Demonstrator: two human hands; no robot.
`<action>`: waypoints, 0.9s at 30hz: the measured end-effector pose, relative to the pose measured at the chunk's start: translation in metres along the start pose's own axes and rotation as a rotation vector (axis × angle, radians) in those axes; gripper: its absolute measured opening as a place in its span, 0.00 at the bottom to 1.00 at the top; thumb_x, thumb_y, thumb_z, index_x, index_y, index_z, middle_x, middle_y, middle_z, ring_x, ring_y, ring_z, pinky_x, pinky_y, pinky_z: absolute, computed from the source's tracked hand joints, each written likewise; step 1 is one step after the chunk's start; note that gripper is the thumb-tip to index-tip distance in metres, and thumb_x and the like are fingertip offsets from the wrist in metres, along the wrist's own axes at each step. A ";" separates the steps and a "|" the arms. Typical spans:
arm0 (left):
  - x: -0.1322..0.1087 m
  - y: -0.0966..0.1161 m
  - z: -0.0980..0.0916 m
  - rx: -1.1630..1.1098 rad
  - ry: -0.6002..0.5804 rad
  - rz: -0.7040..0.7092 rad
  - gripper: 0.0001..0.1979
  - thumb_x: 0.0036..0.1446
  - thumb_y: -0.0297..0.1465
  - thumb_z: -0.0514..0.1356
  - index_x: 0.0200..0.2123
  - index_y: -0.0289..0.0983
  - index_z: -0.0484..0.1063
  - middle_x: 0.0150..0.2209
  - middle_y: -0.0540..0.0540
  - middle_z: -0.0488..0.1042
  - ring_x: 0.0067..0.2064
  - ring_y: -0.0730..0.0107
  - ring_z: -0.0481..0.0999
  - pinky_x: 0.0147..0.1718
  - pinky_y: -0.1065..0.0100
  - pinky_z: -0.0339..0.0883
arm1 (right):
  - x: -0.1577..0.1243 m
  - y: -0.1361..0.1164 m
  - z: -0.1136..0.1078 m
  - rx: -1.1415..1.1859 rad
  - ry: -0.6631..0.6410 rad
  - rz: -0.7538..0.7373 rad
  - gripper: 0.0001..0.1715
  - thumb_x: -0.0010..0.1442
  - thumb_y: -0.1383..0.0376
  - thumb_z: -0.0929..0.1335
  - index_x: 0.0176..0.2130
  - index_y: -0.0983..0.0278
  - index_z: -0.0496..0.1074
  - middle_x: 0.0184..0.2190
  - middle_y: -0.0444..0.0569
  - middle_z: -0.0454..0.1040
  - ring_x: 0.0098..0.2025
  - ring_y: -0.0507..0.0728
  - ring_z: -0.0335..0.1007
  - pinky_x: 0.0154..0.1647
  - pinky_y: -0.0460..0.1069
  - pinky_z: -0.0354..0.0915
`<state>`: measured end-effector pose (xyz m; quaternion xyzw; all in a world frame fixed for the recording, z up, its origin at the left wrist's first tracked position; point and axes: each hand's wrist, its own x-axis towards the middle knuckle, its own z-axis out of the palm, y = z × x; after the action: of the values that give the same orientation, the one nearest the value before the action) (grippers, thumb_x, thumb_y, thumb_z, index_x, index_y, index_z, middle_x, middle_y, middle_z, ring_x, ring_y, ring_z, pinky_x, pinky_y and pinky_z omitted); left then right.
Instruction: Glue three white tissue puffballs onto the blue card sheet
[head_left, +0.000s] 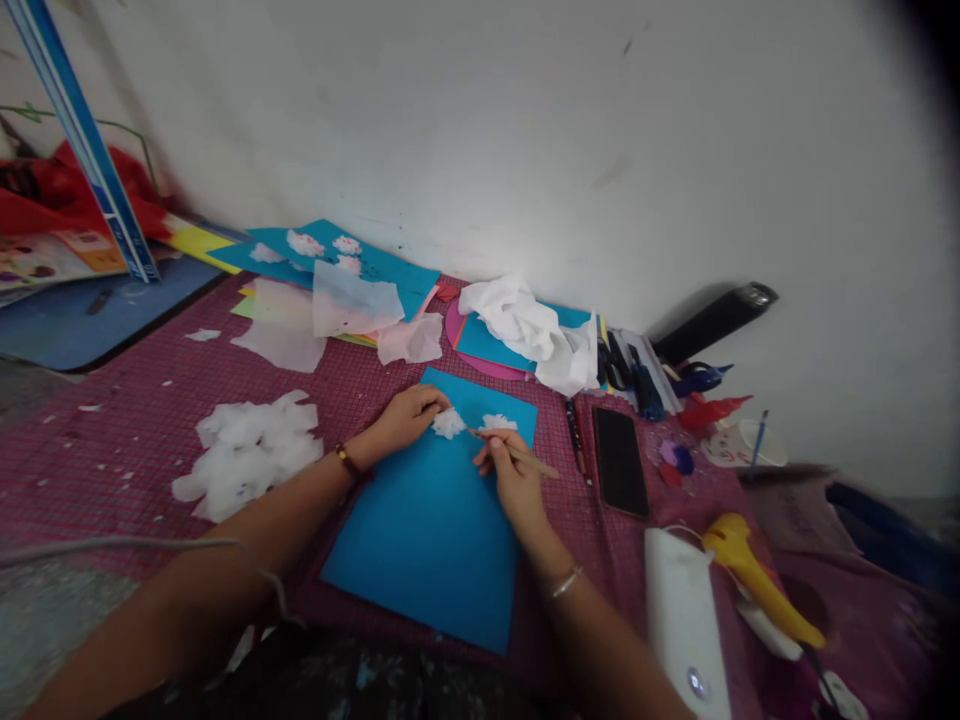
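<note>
A blue sheet of paper (420, 530) lies in front of me with two small white tissue-paper flowers near its far edge. My left hand (411, 412) has its fingers closed at the edge of the left flower (450, 423). In my right hand (516, 480) is a slim paintbrush (534, 462) with a light wooden handle, held like a pen. Its tip points at the left flower; whether it touches is too small to tell. The right flower (498, 422) sits just beyond my right fingers.
Left of the sheet is a pile of white tissue pieces (251, 450). Behind lie a decorated blue sheet (390, 272) and crumpled white tissue (517, 320). To the right are a phone (620, 460), a white power strip (682, 620), a yellow glue gun (761, 580) and a cup (765, 445).
</note>
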<state>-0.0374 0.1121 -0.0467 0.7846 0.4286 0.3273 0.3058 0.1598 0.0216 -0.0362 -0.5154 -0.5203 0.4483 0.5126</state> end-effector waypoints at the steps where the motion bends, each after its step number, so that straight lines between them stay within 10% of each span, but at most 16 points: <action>1: 0.001 -0.001 0.001 -0.035 0.013 -0.045 0.11 0.59 0.27 0.51 0.35 0.36 0.74 0.35 0.45 0.77 0.38 0.66 0.76 0.40 0.65 0.69 | 0.001 0.001 0.000 -0.001 -0.005 0.004 0.12 0.65 0.57 0.62 0.38 0.61 0.69 0.24 0.43 0.73 0.23 0.52 0.68 0.26 0.47 0.66; 6: 0.003 -0.003 0.003 -0.083 0.124 -0.124 0.11 0.59 0.27 0.52 0.41 0.34 0.73 0.36 0.43 0.78 0.37 0.65 0.77 0.38 0.65 0.70 | 0.002 0.003 -0.001 -0.028 -0.036 0.014 0.13 0.63 0.55 0.63 0.38 0.61 0.70 0.24 0.43 0.72 0.23 0.52 0.67 0.25 0.48 0.65; 11: -0.015 0.039 -0.006 0.325 0.265 0.320 0.11 0.60 0.25 0.52 0.43 0.34 0.73 0.41 0.41 0.77 0.45 0.62 0.74 0.47 0.60 0.67 | 0.003 0.007 -0.005 -0.099 -0.044 -0.022 0.15 0.64 0.55 0.62 0.39 0.62 0.71 0.25 0.44 0.72 0.25 0.53 0.68 0.28 0.49 0.66; 16: -0.034 0.085 -0.029 0.547 0.074 0.549 0.09 0.63 0.28 0.53 0.40 0.36 0.73 0.38 0.44 0.77 0.42 0.65 0.74 0.44 0.63 0.66 | 0.001 0.006 -0.006 -0.158 -0.039 -0.046 0.15 0.64 0.54 0.62 0.38 0.62 0.71 0.25 0.44 0.72 0.25 0.54 0.67 0.27 0.49 0.65; 24: -0.044 -0.023 -0.161 0.313 0.134 -0.316 0.06 0.53 0.28 0.57 0.30 0.35 0.73 0.28 0.47 0.76 0.30 0.71 0.72 0.31 0.69 0.66 | 0.000 0.003 -0.004 -0.183 -0.090 -0.019 0.16 0.64 0.53 0.62 0.38 0.61 0.72 0.25 0.46 0.73 0.25 0.55 0.69 0.27 0.49 0.67; 27: -0.067 -0.046 -0.191 0.232 -0.009 -0.419 0.08 0.50 0.32 0.58 0.32 0.35 0.74 0.26 0.48 0.75 0.26 0.72 0.72 0.28 0.71 0.66 | 0.000 0.002 -0.004 -0.197 -0.100 -0.011 0.16 0.64 0.53 0.62 0.38 0.61 0.72 0.26 0.46 0.74 0.26 0.55 0.69 0.26 0.49 0.66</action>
<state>-0.2354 0.1119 0.0157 0.7099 0.6153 0.2017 0.2769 0.1640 0.0219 -0.0382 -0.5373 -0.5896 0.4174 0.4352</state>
